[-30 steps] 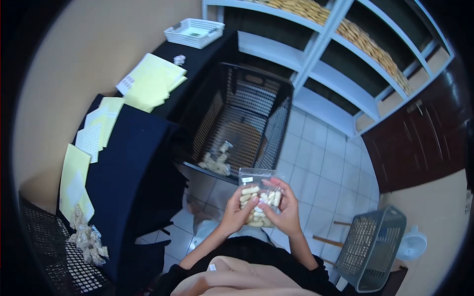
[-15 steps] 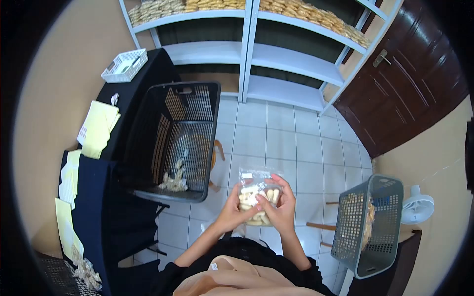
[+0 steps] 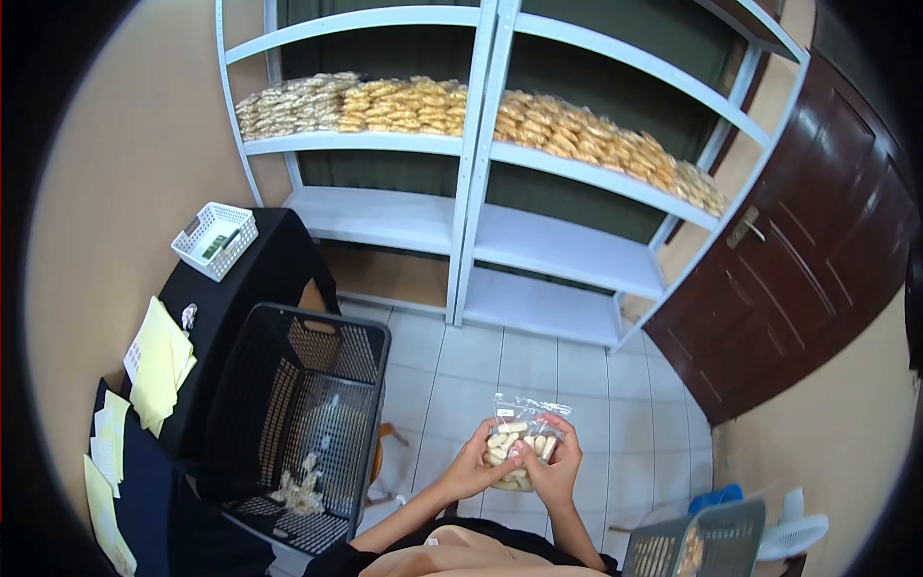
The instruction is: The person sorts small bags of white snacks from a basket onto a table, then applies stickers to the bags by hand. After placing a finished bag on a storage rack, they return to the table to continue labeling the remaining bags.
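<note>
A clear plastic bag (image 3: 511,473) of pale, finger-shaped snack pieces is held upright in front of me, with a small white label near its top. My left hand (image 3: 478,465) grips the bag's left side, thumb across the front. On the right side, my right hand (image 3: 556,470) has its fingers behind the bag and its thumb pressed on the front. The thumbs nearly meet at the middle of the bag. The fingers behind it are partly hidden.
A black crate (image 3: 377,423) with crumpled plastic inside stands left. Beyond it, a black-covered table holds a white basket (image 3: 217,240) and yellow papers (image 3: 159,370). Ahead, a white shelf rack (image 3: 385,144) carries bagged snacks (image 3: 577,135). A grey crate (image 3: 735,539) and fan (image 3: 793,537) are at right.
My view has tilted up toward the shelves, so the rack, table and crates sit lower in the picture. Both hands still hold the bag.
</note>
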`<state>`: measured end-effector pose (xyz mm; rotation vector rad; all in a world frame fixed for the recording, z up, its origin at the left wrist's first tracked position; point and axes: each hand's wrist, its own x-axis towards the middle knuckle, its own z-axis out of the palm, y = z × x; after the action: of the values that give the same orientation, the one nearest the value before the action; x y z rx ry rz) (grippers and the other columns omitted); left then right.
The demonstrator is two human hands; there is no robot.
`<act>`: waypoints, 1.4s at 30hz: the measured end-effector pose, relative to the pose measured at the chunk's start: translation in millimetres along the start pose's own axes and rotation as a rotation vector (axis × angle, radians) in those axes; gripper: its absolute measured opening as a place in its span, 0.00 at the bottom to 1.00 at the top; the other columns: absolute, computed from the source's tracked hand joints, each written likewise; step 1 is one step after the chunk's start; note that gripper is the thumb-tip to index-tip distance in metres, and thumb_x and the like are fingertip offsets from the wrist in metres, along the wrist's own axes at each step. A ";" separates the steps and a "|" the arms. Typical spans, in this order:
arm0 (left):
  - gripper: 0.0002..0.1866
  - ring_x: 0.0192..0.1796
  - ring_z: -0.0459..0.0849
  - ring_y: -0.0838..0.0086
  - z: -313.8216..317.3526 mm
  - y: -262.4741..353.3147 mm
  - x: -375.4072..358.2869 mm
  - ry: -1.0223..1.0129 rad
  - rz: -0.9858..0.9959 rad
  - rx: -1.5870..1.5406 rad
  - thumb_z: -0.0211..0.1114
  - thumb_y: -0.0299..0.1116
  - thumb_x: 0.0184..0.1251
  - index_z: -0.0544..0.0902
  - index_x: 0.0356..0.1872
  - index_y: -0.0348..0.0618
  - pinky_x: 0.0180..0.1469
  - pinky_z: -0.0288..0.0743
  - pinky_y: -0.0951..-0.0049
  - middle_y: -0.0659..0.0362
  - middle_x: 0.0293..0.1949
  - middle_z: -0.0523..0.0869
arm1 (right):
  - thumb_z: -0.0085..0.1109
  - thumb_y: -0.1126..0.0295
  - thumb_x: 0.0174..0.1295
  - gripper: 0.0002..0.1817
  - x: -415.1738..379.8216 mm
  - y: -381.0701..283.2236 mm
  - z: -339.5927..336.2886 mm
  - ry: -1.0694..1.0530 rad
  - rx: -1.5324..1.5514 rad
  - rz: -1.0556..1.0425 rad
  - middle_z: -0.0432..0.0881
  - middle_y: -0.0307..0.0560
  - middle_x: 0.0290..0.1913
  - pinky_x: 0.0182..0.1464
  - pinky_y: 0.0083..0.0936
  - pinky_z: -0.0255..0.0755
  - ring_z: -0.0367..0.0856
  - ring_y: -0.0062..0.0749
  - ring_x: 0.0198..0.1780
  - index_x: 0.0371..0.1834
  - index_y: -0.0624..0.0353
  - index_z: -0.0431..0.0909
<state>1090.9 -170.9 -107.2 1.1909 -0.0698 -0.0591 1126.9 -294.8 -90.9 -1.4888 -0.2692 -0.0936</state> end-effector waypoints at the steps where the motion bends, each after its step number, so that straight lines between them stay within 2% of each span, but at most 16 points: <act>1: 0.29 0.47 0.73 0.78 -5.4 2.7 18.6 0.012 0.019 0.000 0.61 0.23 0.55 0.57 0.56 0.40 0.48 0.69 0.78 0.56 0.45 0.74 | 0.63 0.80 0.44 0.24 20.9 2.2 1.0 -0.020 0.001 -0.011 0.76 0.49 0.36 0.36 0.18 0.72 0.76 0.23 0.36 0.46 0.68 0.66; 3: 0.23 0.43 0.74 0.80 -15.2 1.3 49.7 0.059 -0.086 0.049 0.62 0.29 0.56 0.64 0.50 0.37 0.45 0.70 0.79 0.58 0.41 0.76 | 0.65 0.78 0.43 0.27 55.5 11.5 -0.4 -0.053 0.034 0.058 0.75 0.48 0.38 0.36 0.17 0.72 0.76 0.24 0.37 0.48 0.68 0.64; 8: 0.22 0.43 0.74 0.80 -36.8 -18.5 118.4 0.116 -0.028 -0.005 0.62 0.31 0.56 0.65 0.50 0.37 0.44 0.71 0.79 0.58 0.41 0.76 | 0.67 0.75 0.41 0.31 136.4 56.5 -10.3 -0.213 -0.099 0.028 0.73 0.49 0.44 0.36 0.18 0.73 0.77 0.28 0.39 0.50 0.65 0.63; 11: 0.23 0.47 0.74 0.77 -57.1 -26.2 159.0 0.197 -0.029 0.011 0.61 0.29 0.56 0.64 0.52 0.37 0.47 0.71 0.78 0.57 0.43 0.75 | 0.68 0.75 0.41 0.32 182.7 69.0 -6.8 -0.344 -0.104 0.227 0.72 0.50 0.45 0.35 0.19 0.74 0.77 0.28 0.39 0.51 0.64 0.62; 14: 0.25 0.47 0.74 0.77 -75.0 -22.0 203.6 0.277 0.042 0.039 0.61 0.27 0.55 0.62 0.53 0.38 0.47 0.71 0.78 0.56 0.45 0.74 | 0.68 0.74 0.41 0.33 246.6 85.0 10.5 -0.444 -0.076 0.139 0.73 0.51 0.45 0.34 0.21 0.75 0.77 0.29 0.39 0.51 0.64 0.62; 17: 0.26 0.47 0.73 0.76 -87.5 2.3 237.9 0.411 0.157 -0.038 0.60 0.25 0.54 0.60 0.54 0.39 0.47 0.71 0.78 0.55 0.46 0.72 | 0.68 0.73 0.41 0.27 311.5 92.9 37.7 -0.577 -0.022 0.108 0.73 0.48 0.42 0.34 0.20 0.75 0.77 0.27 0.38 0.45 0.64 0.68; 19: 0.27 0.48 0.73 0.75 -105.5 1.9 256.8 0.547 0.211 -0.015 0.60 0.24 0.53 0.59 0.55 0.40 0.47 0.71 0.78 0.55 0.47 0.72 | 0.69 0.72 0.41 0.19 355.5 100.9 62.9 -0.840 -0.252 -0.127 0.73 0.44 0.39 0.34 0.19 0.75 0.77 0.25 0.36 0.36 0.64 0.73; 24: 0.27 0.50 0.72 0.73 -164.1 7.0 274.7 0.879 0.353 -0.004 0.59 0.20 0.53 0.58 0.55 0.40 0.48 0.71 0.73 0.54 0.50 0.68 | 0.70 0.71 0.40 0.16 415.2 95.0 161.5 -1.099 -0.150 -0.106 0.72 0.42 0.35 0.33 0.17 0.74 0.76 0.23 0.34 0.30 0.64 0.74; 26: 0.25 0.50 0.72 0.72 -193.7 9.6 281.0 0.953 0.443 0.064 0.57 0.22 0.56 0.58 0.54 0.40 0.47 0.72 0.71 0.54 0.50 0.68 | 0.70 0.72 0.39 0.16 442.4 97.8 210.2 -1.043 -0.008 -0.238 0.73 0.41 0.34 0.30 0.15 0.73 0.75 0.21 0.35 0.31 0.64 0.74; 28: 0.24 0.49 0.73 0.70 -218.2 27.2 279.0 1.024 0.431 -0.038 0.56 0.25 0.58 0.58 0.54 0.40 0.45 0.73 0.70 0.52 0.50 0.68 | 0.69 0.72 0.40 0.17 474.7 80.0 260.8 -0.977 0.074 -0.109 0.74 0.39 0.34 0.32 0.16 0.71 0.74 0.20 0.37 0.31 0.62 0.73; 30: 0.22 0.48 0.73 0.68 -246.7 43.9 277.0 1.077 0.442 0.016 0.54 0.26 0.59 0.59 0.54 0.39 0.44 0.73 0.71 0.51 0.49 0.68 | 0.69 0.71 0.40 0.18 516.5 62.0 320.7 -0.877 0.086 -0.287 0.74 0.38 0.33 0.35 0.19 0.71 0.73 0.20 0.38 0.35 0.60 0.73; 32: 0.22 0.47 0.74 0.69 -270.0 56.2 272.4 1.128 0.427 0.037 0.54 0.26 0.59 0.59 0.54 0.39 0.43 0.73 0.72 0.51 0.49 0.68 | 0.69 0.69 0.40 0.20 555.2 31.6 381.3 -0.887 0.101 -0.291 0.75 0.39 0.35 0.38 0.21 0.71 0.72 0.21 0.39 0.37 0.60 0.74; 34: 0.22 0.47 0.74 0.70 -289.4 61.5 265.1 1.191 0.428 0.056 0.55 0.26 0.59 0.60 0.54 0.39 0.43 0.73 0.73 0.52 0.49 0.69 | 0.68 0.70 0.42 0.22 596.2 28.3 452.9 -0.959 0.318 -0.270 0.75 0.42 0.37 0.35 0.20 0.71 0.74 0.22 0.38 0.42 0.61 0.72; 36: 0.21 0.45 0.74 0.71 -313.7 71.4 256.4 1.291 0.448 0.106 0.56 0.26 0.59 0.61 0.52 0.39 0.42 0.72 0.75 0.52 0.48 0.69 | 0.60 0.76 0.48 0.17 608.2 -23.9 492.2 -1.039 0.326 0.064 0.74 0.38 0.35 0.35 0.18 0.74 0.75 0.20 0.36 0.43 0.61 0.71; 38: 0.21 0.45 0.74 0.73 -329.7 73.1 247.8 1.351 0.436 0.095 0.57 0.26 0.58 0.62 0.52 0.39 0.43 0.72 0.76 0.53 0.48 0.70 | 0.60 0.75 0.50 0.16 647.3 -28.0 553.5 -1.120 0.341 0.057 0.76 0.40 0.33 0.34 0.19 0.75 0.77 0.21 0.33 0.43 0.62 0.70; 42: 0.22 0.45 0.73 0.73 -351.5 63.7 230.8 1.502 0.345 0.066 0.58 0.27 0.58 0.62 0.52 0.40 0.44 0.71 0.76 0.55 0.48 0.70 | 0.59 0.75 0.49 0.13 687.1 -53.0 648.5 -1.028 0.356 0.033 0.78 0.42 0.32 0.33 0.19 0.75 0.77 0.22 0.31 0.39 0.63 0.72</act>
<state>1351.5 158.9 -172.4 1.0198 1.0405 1.1357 1701.2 414.4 159.8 -1.0732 -1.0257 0.7326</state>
